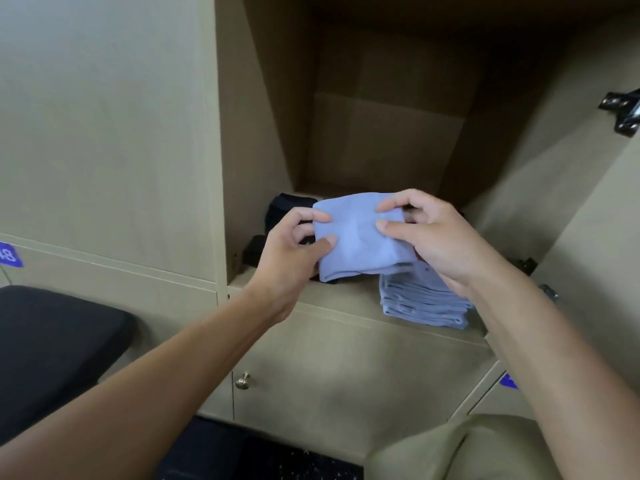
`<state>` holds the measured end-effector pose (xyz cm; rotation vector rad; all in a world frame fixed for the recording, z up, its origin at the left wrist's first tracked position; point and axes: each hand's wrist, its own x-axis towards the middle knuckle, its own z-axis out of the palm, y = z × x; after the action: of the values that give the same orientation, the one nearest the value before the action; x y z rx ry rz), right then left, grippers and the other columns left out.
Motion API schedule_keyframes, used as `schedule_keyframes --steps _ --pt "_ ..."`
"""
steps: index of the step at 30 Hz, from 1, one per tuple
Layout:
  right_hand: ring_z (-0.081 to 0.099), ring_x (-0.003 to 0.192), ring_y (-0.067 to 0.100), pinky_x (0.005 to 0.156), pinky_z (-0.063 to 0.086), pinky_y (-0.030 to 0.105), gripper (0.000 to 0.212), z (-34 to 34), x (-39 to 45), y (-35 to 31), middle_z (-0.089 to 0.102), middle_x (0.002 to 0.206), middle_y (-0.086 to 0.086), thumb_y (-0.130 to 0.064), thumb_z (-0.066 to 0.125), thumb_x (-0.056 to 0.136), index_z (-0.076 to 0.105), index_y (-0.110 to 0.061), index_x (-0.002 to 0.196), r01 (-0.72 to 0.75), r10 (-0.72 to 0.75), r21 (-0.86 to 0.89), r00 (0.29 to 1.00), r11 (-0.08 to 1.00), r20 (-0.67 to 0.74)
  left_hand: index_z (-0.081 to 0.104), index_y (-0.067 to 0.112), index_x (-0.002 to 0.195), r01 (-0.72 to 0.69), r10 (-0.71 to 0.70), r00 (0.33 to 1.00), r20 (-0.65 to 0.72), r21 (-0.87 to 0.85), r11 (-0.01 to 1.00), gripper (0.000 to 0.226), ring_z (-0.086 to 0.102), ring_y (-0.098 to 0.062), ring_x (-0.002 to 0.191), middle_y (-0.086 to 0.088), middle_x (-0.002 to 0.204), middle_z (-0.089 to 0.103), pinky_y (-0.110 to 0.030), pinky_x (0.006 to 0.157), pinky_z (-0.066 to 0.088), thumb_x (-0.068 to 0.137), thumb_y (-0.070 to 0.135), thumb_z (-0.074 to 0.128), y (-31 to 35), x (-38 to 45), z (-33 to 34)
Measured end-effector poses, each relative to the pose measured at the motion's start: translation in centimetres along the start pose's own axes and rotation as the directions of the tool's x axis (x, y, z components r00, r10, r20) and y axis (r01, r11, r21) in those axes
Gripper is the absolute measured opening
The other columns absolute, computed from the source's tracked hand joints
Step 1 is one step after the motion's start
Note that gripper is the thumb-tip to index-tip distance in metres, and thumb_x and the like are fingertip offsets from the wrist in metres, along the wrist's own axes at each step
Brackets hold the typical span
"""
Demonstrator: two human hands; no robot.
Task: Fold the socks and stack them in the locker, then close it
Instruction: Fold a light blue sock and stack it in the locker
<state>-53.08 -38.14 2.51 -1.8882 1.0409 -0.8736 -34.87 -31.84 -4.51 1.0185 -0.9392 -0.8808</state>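
A light blue sock (pixel 360 237) is held folded in front of the open locker (pixel 346 299). My left hand (pixel 294 254) pinches its left edge between thumb and fingers. My right hand (pixel 429 233) pinches its upper right corner. Below my right hand, a stack of folded light blue socks (pixel 422 303) lies on the locker shelf near the front edge. Dark socks (pixel 280 209) lie on the shelf at the left, partly hidden behind my left hand and the blue sock.
The locker door (pixel 602 220) stands open at the right, with a black hinge (pixel 621 110) on it. A closed lower door with a brass knob (pixel 243 380) is beneath the shelf. A black padded seat (pixel 52 348) sits at lower left.
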Motion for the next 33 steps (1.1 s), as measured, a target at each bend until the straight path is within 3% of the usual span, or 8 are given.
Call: schedule_keyframes --steps 2,6,12,17,21,27,30,33 --pt "0.064 0.110 0.008 0.094 0.052 0.026 0.026 -0.6 0.2 0.5 0.069 0.116 -0.007 -0.012 0.073 0.090 0.073 -0.031 0.108 0.018 -0.019 -0.047 1.000 0.999 -0.018 0.065 0.013 0.113 -0.012 0.012 1.000 -0.010 0.023 1.000 0.024 0.071 -0.036 0.098 -0.008 0.106 0.074 -0.047 0.082 0.056 0.093 0.000 0.069 -0.2 0.8 1.0" --pt "0.063 0.112 0.011 0.091 0.051 0.023 0.032 -1.7 0.8 1.8 0.066 0.121 -0.006 -0.006 0.070 0.091 0.073 -0.028 0.114 -0.001 -0.008 -0.085 0.995 0.996 -0.102 0.067 0.017 0.119 0.039 -0.041 0.998 0.048 0.042 0.998 0.034 0.073 -0.032 0.102 -0.005 0.116 0.072 -0.039 0.080 0.061 0.089 0.002 0.075 -0.4 2.2 2.6" --pt "0.060 0.109 0.014 0.074 0.043 0.014 0.035 -3.4 1.5 3.7 0.063 0.124 -0.002 -0.004 0.067 0.092 0.071 -0.026 0.119 -0.077 0.041 -0.184 0.981 0.980 -0.190 0.061 0.013 0.134 0.082 -0.097 0.974 0.205 0.082 0.993 0.053 0.073 -0.025 0.105 -0.007 0.127 0.066 -0.043 0.090 0.061 0.085 0.003 0.079 -1.0 3.8 4.1" --pt "0.063 0.111 0.022 0.087 0.049 0.026 0.035 -5.0 1.8 4.8 0.065 0.124 0.003 -0.002 0.070 0.088 0.070 -0.029 0.111 -0.162 0.109 -0.190 0.959 0.968 -0.263 0.064 0.012 0.130 0.094 -0.120 0.961 0.248 0.112 0.989 0.052 0.071 -0.025 0.110 -0.007 0.129 0.064 -0.034 0.086 0.062 0.082 0.004 0.082 -1.8 4.9 5.9" --pt "0.062 0.114 0.022 0.090 0.048 0.026 0.034 -5.5 2.1 5.7 0.064 0.128 0.003 -0.003 0.070 0.089 0.069 -0.026 0.115 -0.227 0.156 -0.228 0.944 0.947 -0.290 0.064 0.010 0.131 0.090 -0.139 0.956 0.260 0.189 0.978 0.054 0.067 -0.018 0.111 -0.001 0.123 0.064 -0.024 0.080 0.061 0.081 0.008 0.084 -2.6 5.5 6.9" --pt "0.057 0.100 0.018 0.062 0.038 0.014 0.039 -5.8 2.4 6.3 0.058 0.130 0.007 -0.011 0.069 0.094 0.064 -0.023 0.130 -0.331 0.244 -0.365 0.933 0.870 -0.265 0.065 0.011 0.129 0.093 -0.182 0.940 0.288 0.295 0.951 0.052 0.068 -0.017 0.107 -0.006 0.123 0.067 -0.015 0.068 0.055 0.081 0.013 0.085 -3.3 6.1 7.0" --pt "0.055 0.107 0.020 0.075 0.041 0.023 0.039 -5.7 2.3 6.4 0.055 0.138 0.007 -0.013 0.068 0.095 0.063 -0.022 0.132 -0.351 0.275 -0.424 0.933 0.835 -0.230 0.066 0.012 0.129 0.042 -0.169 0.937 0.305 0.380 0.924 0.050 0.067 -0.014 0.100 -0.002 0.126 0.063 -0.013 0.068 0.053 0.083 0.017 0.085 -3.6 6.2 7.0" --pt "0.051 0.126 0.026 0.088 0.039 0.027 0.042 -5.5 2.2 6.2 0.049 0.146 0.007 -0.015 0.064 0.098 0.058 -0.023 0.139 -0.364 0.301 -0.536 0.931 0.761 -0.205 0.063 0.020 0.134 -0.092 -0.127 0.935 0.332 0.570 0.816 0.050 0.061 -0.011 0.103 0.005 0.136 0.053 -0.023 0.092 0.048 0.088 0.032 0.079 -3.8 6.2 7.0"
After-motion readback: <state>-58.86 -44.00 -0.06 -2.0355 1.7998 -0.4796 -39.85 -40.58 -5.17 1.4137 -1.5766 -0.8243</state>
